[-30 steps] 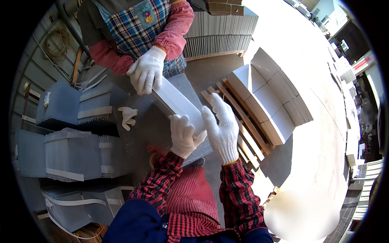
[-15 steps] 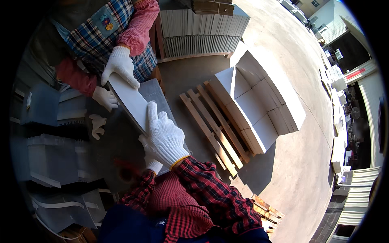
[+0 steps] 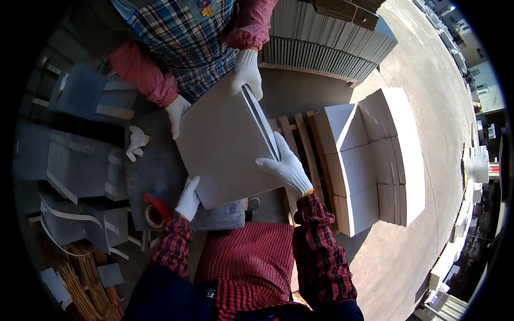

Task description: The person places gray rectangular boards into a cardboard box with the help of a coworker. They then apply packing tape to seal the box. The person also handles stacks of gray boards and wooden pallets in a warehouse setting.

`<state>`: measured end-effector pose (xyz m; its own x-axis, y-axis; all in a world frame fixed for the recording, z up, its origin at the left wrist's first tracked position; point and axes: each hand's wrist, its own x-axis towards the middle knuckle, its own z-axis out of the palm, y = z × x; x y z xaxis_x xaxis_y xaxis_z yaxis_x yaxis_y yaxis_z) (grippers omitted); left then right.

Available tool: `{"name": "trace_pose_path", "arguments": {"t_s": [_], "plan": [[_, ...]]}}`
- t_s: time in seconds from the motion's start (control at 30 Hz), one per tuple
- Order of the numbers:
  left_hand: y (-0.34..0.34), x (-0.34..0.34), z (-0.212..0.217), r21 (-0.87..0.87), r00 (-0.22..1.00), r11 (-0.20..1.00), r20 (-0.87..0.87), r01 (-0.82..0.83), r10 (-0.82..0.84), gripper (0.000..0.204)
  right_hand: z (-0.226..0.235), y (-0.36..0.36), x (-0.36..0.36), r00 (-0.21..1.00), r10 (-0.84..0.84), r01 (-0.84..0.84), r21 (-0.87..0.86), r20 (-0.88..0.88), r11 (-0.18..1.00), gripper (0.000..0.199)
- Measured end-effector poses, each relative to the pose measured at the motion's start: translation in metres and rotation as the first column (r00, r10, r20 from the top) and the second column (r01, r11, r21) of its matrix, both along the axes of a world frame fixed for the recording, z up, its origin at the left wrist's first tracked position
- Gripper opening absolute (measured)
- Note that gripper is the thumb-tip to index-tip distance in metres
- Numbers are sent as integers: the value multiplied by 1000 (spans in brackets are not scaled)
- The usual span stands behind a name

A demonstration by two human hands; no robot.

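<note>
A square grey panel is held between me and a co-worker, its broad face turned up. Along its right edge runs a narrow dark slot between two pale strips; whether this is one folded panel or two together, I cannot tell. My left hand, in a white knit glove, grips the near left corner. At the right edge my right hand clasps the panel, thumb lying on top. The co-worker's gloved hands hold its far side. Beneath the panel's near edge shows a plastic-wrapped grey stack.
A loose white glove and a red tape dispenser lie on the dark table at left. White boxes are stacked on a wooden pallet at right. Grey panels stand in rows behind. More grey parts sit far left.
The panel has turned from steeply tilted to broad face up. My hands, close together before, are now apart at its left corner and right edge. The view has shifted left.
</note>
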<state>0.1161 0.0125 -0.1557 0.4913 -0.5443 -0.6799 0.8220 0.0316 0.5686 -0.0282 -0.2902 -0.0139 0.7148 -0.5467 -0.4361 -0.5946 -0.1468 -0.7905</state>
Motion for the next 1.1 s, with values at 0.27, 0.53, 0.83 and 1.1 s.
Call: {"name": "trace_pose_path", "arguments": {"t_s": [0.27, 0.53, 0.83, 1.1], "plan": [[-16, 0, 18, 390, 986, 921, 158, -15, -51, 75, -78, -54, -27, 968, -197, 70, 585, 157, 808, 98], [-27, -7, 32, 527, 928, 845, 354, -92, -120, 77, -138, -59, -36, 924, -215, -88, 725, 315, 683, 98], [-12, 6, 41, 410, 979, 901, 194, -144, 68, 62, -147, -49, -60, 898, -326, -40, 793, 295, 609, 107], [-61, -68, 55, 373, 983, 919, 168, -130, 71, 75, -170, -74, -91, 908, -368, 54, 816, 199, 575, 100]]}}
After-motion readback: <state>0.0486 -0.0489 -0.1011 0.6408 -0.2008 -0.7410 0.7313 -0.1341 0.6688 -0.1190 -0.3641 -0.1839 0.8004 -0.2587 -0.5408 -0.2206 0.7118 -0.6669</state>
